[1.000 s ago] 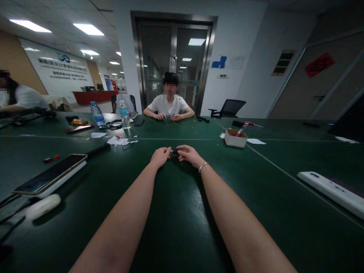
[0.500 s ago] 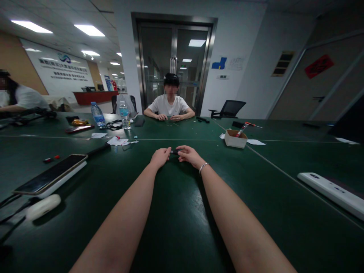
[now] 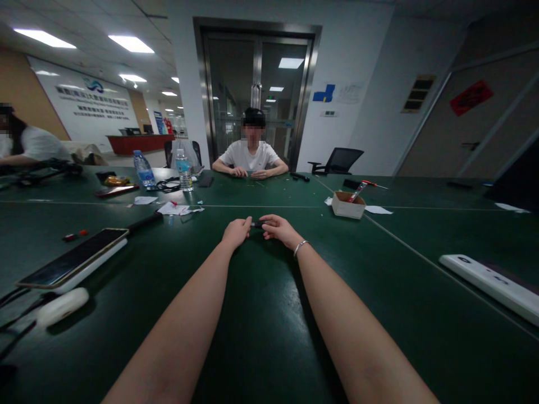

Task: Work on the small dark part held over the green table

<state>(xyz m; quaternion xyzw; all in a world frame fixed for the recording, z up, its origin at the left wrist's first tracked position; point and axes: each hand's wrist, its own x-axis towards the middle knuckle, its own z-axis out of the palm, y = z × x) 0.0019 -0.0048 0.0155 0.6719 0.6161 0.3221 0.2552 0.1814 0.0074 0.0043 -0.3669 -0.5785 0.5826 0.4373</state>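
The fingers of your left hand [image 3: 237,232] and right hand [image 3: 282,230] pinch opposite ends of the small black, silver-tipped object [image 3: 258,224], left of the beige open-topped box [image 3: 348,209], presumably to steady it.

I see a dim, cool-toned room lit from overhead, with rectangular ceiling panels [image 3: 131,44] at upper left blown out to white. Lights also gleam in the dark glass doors [image 3: 275,73]. On the deep green tabletop [image 3: 261,314], pale glare spreads beside the right forearm [image 3: 349,303], along with dark shadow. The wide lens leans and stretches shapes toward the edges, including the door [image 3: 475,123] at right. Wall lettering [image 3: 95,101] looks soft, the small dark object [image 3: 258,224] at center lacks crisp detail, and blocky pixels mask faces.
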